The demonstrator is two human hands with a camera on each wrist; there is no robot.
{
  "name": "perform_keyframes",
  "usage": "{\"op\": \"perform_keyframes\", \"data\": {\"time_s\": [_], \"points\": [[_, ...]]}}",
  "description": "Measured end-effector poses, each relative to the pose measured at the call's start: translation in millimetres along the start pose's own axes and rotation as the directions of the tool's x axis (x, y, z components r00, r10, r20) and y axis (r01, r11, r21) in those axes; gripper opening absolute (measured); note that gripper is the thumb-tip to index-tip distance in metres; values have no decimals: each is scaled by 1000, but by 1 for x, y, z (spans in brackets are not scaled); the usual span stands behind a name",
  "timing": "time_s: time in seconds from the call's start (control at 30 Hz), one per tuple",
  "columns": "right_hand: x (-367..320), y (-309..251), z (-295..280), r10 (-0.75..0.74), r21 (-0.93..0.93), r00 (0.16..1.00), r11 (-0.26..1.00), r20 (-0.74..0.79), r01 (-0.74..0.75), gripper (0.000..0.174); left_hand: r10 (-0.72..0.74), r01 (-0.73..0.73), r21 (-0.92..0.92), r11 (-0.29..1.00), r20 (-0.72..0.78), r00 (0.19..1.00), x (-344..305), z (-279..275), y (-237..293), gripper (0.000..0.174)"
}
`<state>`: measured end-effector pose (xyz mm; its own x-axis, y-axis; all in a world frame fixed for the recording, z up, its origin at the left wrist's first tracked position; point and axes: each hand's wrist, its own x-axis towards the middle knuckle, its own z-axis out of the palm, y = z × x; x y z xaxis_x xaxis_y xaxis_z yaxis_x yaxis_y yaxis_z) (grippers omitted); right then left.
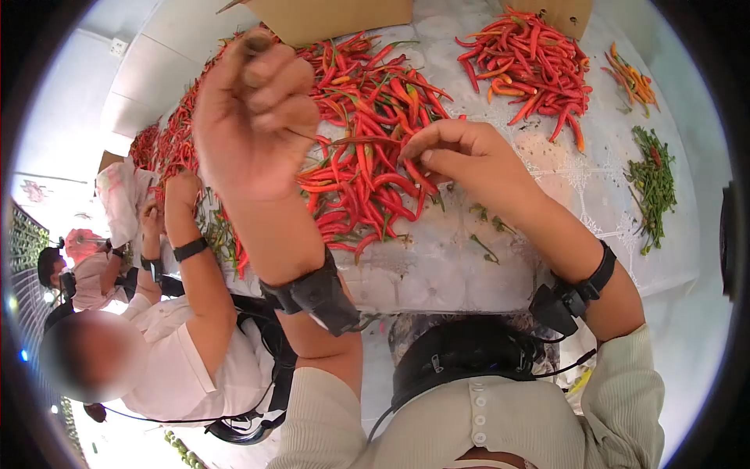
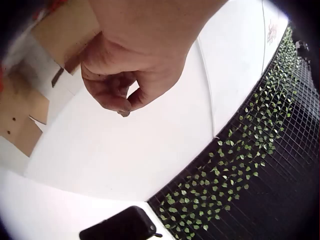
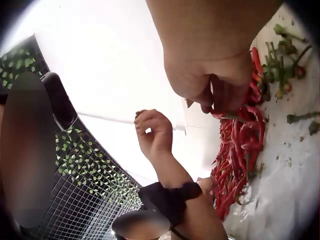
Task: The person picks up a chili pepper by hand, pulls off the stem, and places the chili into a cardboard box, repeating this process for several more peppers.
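My left hand [image 1: 262, 117] is raised above the left part of a heap of red chili peppers [image 1: 367, 164], its fingers curled in. In the left wrist view its thumb and fingertips [image 2: 125, 107] meet, and no pepper shows between them. Lower down, at the right edge of the heap, my right hand [image 1: 476, 160] pinches a red chili pepper [image 1: 420, 178] between thumb and fingers. The right wrist view shows red at those fingertips, with part of the pepper hidden behind the hand [image 3: 215, 85].
A second pile of red chilies [image 1: 539, 70] lies at the back right, beside a few orange ones [image 1: 631, 78]. Green stems [image 1: 652, 187] are heaped on the right. Cardboard boxes [image 1: 336, 19] stand at the back. Another person [image 1: 187, 336] works close on the left.
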<state>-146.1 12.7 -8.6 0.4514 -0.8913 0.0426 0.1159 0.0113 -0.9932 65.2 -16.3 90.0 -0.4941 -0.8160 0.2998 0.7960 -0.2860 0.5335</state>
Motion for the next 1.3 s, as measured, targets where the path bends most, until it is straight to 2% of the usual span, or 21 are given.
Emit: {"op": "perform_keyframes", "data": {"time_s": [0.1,0.23,0.3,0.37,0.5,0.57,0.63,0.7,0.83,0.9,1.0,1.13,1.23,1.3], "points": [[-2,1,-3,35,72,996,997,-87,-28,21,-31,33,11,999,-136,990,-3,-25,-18,19],[-5,1,-7,-23,93,983,995,-182,41,26,-54,97,125,987,-312,949,-1,-35,-42,16],[-4,-5,-7,-67,101,957,990,-284,99,29,7,138,323,936,-409,913,0,-30,-52,12],[-4,-7,-10,-114,93,948,985,-297,148,28,49,226,472,852,-502,864,1,-25,-61,11],[-6,-5,-11,-186,1,931,981,-314,196,26,81,325,719,614,-466,881,2,-20,-78,19],[-5,-3,-10,-218,-32,918,975,-331,220,24,64,299,753,586,-411,910,3,-26,-82,22],[-5,1,-11,-246,-60,911,969,-330,239,23,63,264,772,578,-365,929,3,-30,-85,21],[-2,4,-15,-275,-85,908,961,-316,262,22,78,299,749,591,-422,903,2,-29,-85,21],[-3,2,-14,-219,-54,927,976,-306,212,22,147,238,680,693,-457,877,4,-30,-82,17],[-2,4,-15,-219,-68,925,976,-310,208,23,167,224,681,697,-459,873,4,-32,-82,15],[-2,5,-16,-349,-206,887,933,-302,297,24,217,190,659,727,-483,848,6,-28,-83,17],[-5,1,-18,-269,-158,910,960,-314,229,22,204,202,615,762,-524,827,6,-27,-82,21],[-2,5,-20,-305,-212,870,948,-387,238,19,330,211,777,593,-474,816,8,-25,-82,26],[-1,7,-21,-356,-312,832,921,-426,235,18,446,114,931,346,-270,853,12,-26,-76,28]]}}
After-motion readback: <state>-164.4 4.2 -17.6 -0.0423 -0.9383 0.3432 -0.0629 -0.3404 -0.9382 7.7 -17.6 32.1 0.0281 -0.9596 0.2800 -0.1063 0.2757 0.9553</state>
